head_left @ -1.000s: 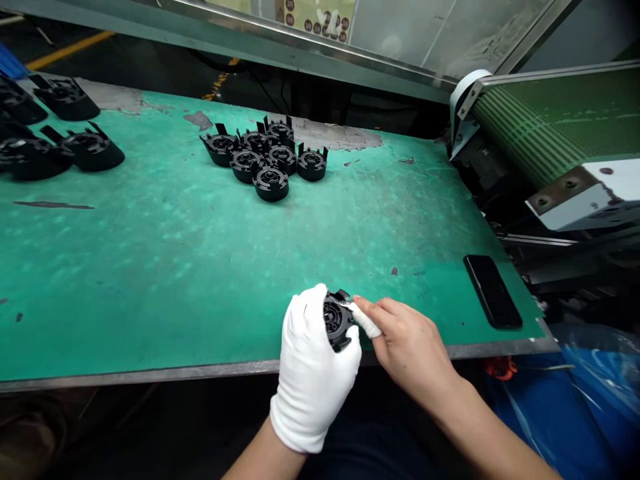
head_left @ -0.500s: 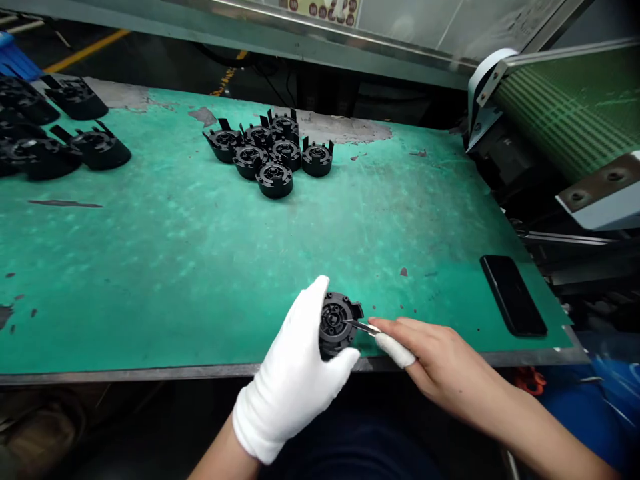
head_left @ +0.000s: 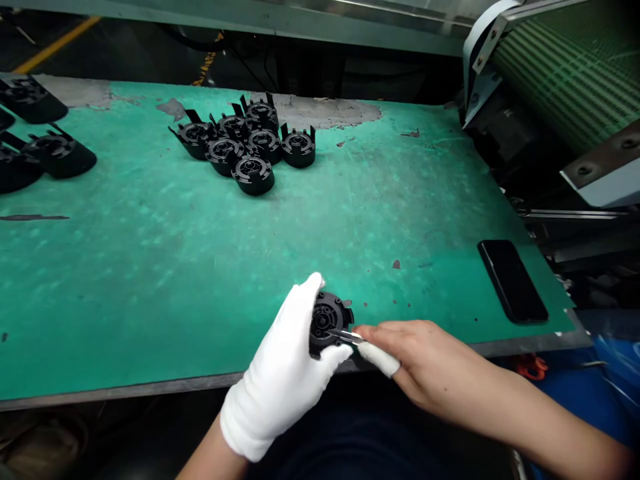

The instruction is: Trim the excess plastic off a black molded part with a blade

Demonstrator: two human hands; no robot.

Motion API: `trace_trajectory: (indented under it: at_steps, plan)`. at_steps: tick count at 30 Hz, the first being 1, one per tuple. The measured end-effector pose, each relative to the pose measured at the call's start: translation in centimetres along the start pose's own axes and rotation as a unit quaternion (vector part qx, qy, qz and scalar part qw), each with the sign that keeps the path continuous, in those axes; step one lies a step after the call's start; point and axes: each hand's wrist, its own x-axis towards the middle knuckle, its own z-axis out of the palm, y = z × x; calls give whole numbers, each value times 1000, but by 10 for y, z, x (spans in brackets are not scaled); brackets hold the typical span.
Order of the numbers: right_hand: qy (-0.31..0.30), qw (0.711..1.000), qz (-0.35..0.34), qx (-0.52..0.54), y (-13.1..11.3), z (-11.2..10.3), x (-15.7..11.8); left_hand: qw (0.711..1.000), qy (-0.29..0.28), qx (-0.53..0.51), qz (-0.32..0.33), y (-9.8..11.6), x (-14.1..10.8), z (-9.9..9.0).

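Note:
In a white glove, my left hand (head_left: 283,367) grips a round black plastic part (head_left: 326,319) by its left and lower side, near the front edge of the table. The part's face, with rings and small holes, is turned up toward me. My right hand (head_left: 420,360) is bare except for a white cover on the thumb. It pinches a slim metal tool with a pointed tip (head_left: 345,335), perhaps a blade or tweezers; its exact kind is hard to tell. The tip lies on the part's face, just below its centre.
Several similar black parts (head_left: 253,175) stand grouped on the green table (head_left: 165,267), and more (head_left: 60,152) stand at the far left. A black phone (head_left: 513,280) lies at the right. A green conveyor belt (head_left: 565,73) rises beyond it. Orange handles (head_left: 531,367) show below the table edge.
The tool tip has shifted from near the part's centre to lower on its face. Both hands and the part sit slightly further left in view, as the camera has turned a little.

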Motion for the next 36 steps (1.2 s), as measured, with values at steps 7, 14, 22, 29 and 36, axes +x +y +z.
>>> trace_trajectory:
  at_steps: [7,14,22,29,36]
  plan:
    - [8,1000,-5,-5,11,-4,-4,1000,-25,-5,-2,1,1,-4]
    - [-20,1000,3,-22,8,4,-6,1000,-29,-4,11,1,0,-5]
    - [-31,999,11,-30,9,-4,-4,999,-38,-7,16,3,5,-10]
    - [-10,999,-12,-30,11,-6,2,998,-55,-10,17,3,8,-13]
    - [1,999,-23,-36,15,-1,2,998,-56,-15,24,4,8,-15]
